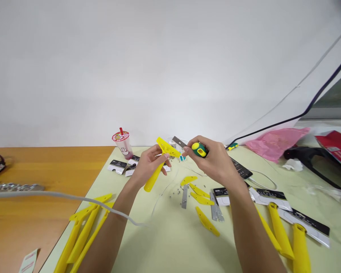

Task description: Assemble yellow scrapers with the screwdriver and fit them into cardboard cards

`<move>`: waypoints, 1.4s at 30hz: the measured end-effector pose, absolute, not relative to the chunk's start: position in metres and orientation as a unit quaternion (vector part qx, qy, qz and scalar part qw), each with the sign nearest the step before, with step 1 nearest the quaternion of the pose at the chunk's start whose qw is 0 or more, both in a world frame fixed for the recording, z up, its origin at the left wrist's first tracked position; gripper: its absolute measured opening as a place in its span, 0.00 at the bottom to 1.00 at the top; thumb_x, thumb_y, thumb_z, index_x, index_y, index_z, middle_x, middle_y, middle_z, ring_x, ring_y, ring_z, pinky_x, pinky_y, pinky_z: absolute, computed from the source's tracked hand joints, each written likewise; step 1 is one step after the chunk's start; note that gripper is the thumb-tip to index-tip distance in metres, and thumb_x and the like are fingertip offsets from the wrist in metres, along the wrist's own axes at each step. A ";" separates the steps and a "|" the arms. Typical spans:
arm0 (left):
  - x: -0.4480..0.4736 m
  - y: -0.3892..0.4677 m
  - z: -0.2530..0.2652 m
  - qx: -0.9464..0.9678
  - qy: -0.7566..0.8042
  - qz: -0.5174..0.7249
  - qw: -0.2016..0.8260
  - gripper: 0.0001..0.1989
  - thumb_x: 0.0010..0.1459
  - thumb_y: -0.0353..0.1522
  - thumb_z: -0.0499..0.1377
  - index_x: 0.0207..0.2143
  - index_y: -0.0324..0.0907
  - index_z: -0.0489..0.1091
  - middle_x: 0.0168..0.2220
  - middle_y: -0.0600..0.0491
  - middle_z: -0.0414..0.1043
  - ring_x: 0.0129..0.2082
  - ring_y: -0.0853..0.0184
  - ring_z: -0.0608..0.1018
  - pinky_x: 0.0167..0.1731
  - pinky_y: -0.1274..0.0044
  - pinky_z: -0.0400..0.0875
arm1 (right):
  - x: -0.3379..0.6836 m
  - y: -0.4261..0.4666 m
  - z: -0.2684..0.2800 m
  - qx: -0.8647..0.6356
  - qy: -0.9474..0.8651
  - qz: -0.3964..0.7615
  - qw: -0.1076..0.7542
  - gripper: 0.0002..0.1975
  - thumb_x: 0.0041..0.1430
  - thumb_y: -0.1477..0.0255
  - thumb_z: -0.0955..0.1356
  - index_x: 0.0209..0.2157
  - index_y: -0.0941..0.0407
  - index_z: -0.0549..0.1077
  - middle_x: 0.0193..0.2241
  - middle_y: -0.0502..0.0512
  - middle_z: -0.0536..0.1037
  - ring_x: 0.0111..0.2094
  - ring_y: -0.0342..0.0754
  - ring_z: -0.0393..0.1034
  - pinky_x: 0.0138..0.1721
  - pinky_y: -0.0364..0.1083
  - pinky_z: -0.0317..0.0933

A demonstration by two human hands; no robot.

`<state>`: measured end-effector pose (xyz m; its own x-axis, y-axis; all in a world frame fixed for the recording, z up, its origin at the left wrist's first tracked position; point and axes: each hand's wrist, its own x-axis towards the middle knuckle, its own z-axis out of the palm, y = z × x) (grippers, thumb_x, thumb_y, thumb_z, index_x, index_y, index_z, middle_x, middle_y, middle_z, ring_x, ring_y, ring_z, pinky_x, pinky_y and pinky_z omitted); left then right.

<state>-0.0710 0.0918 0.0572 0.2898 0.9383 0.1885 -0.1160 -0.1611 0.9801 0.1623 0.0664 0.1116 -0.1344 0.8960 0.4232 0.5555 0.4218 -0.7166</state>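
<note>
My left hand (pixel 147 163) is closed around a yellow T-shaped scraper handle (pixel 153 178), its wide head tilted up towards the right. In my right hand (pixel 211 157) sits a screwdriver with a green and yellow grip (pixel 199 149). Thumb and finger of that hand also pinch a flat metal blade (pixel 178 141), held just apart from the scraper head. Below the hands lie several yellow curved clamp pieces (pixel 207 222), loose grey blades (pixel 184 196) and scattered small screws (pixel 178 191).
More yellow scraper handles lie at the left (pixel 83 231) and right (pixel 281 231). Black-and-white cards (pixel 304 223) are on both sides. A lidded drink cup (pixel 123 144) stands at the back left. A pale cable (pixel 74 198) crosses my left forearm; a phone (pixel 241 168) lies at the right.
</note>
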 end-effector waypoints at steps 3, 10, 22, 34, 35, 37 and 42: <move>-0.069 0.090 0.060 0.592 0.349 0.478 0.547 0.23 0.61 0.44 0.73 0.53 0.41 0.79 0.58 0.41 0.78 0.34 0.65 0.83 0.24 0.74 0.81 | 0.160 0.067 0.110 -0.492 -0.725 0.211 0.432 0.07 0.70 0.64 0.72 0.39 0.51 0.74 0.32 0.48 0.85 0.23 0.43 0.61 0.28 0.44 0.57; -0.066 0.085 0.065 0.592 0.345 0.471 0.555 0.23 0.61 0.45 0.72 0.51 0.39 0.78 0.55 0.40 0.79 0.34 0.65 0.82 0.24 0.75 0.81 | 0.157 0.072 0.106 -0.469 -0.754 0.169 0.429 0.10 0.74 0.61 0.69 0.41 0.51 0.76 0.30 0.47 0.79 0.28 0.44 0.65 0.31 0.44 0.59; -0.054 0.074 0.070 0.572 0.330 0.494 0.565 0.24 0.57 0.43 0.75 0.50 0.41 0.78 0.51 0.44 0.79 0.32 0.68 0.80 0.18 0.79 0.73 | 0.153 0.084 0.080 -0.482 -0.782 -0.194 0.344 0.27 0.54 0.86 0.65 0.52 0.53 0.82 0.49 0.55 0.85 0.32 0.47 0.77 0.26 0.46 0.50; -0.051 0.069 0.070 0.535 0.404 0.526 0.523 0.26 0.61 0.54 0.70 0.36 0.41 0.70 0.21 0.59 0.69 0.13 0.77 0.62 0.13 0.82 0.55 | 0.133 0.070 0.085 -0.478 -0.805 -0.238 0.260 0.33 0.59 0.90 0.62 0.60 0.52 0.78 0.48 0.58 0.83 0.37 0.47 0.75 0.24 0.46 0.45; -0.052 0.070 0.070 0.534 0.409 0.528 0.518 0.26 0.61 0.54 0.70 0.36 0.41 0.70 0.21 0.59 0.69 0.13 0.77 0.62 0.13 0.82 0.55 | 0.132 0.070 0.085 -0.471 -0.811 -0.235 0.256 0.34 0.59 0.90 0.61 0.63 0.53 0.76 0.49 0.59 0.82 0.38 0.47 0.75 0.24 0.46 0.45; -0.052 0.071 0.068 0.539 0.422 0.528 0.503 0.26 0.62 0.54 0.69 0.36 0.41 0.70 0.20 0.59 0.69 0.12 0.77 0.62 0.13 0.82 0.54 | 0.131 0.070 0.085 -0.455 -0.826 -0.224 0.246 0.36 0.59 0.90 0.61 0.66 0.54 0.74 0.49 0.61 0.81 0.42 0.49 0.75 0.23 0.46 0.45; -0.054 0.074 0.066 0.541 0.427 0.539 0.484 0.25 0.63 0.54 0.68 0.33 0.41 0.70 0.19 0.59 0.68 0.11 0.76 0.63 0.13 0.81 0.54 | 0.137 0.070 0.088 -0.441 -0.854 -0.153 0.232 0.40 0.59 0.89 0.62 0.71 0.53 0.69 0.54 0.63 0.78 0.41 0.50 0.75 0.23 0.45 0.52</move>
<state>-0.0536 0.0738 0.0665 0.0538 0.9840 0.1697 -0.0606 -0.1664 0.9842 0.1367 0.0698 0.0882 -0.5036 0.6824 0.5299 0.8238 0.5641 0.0563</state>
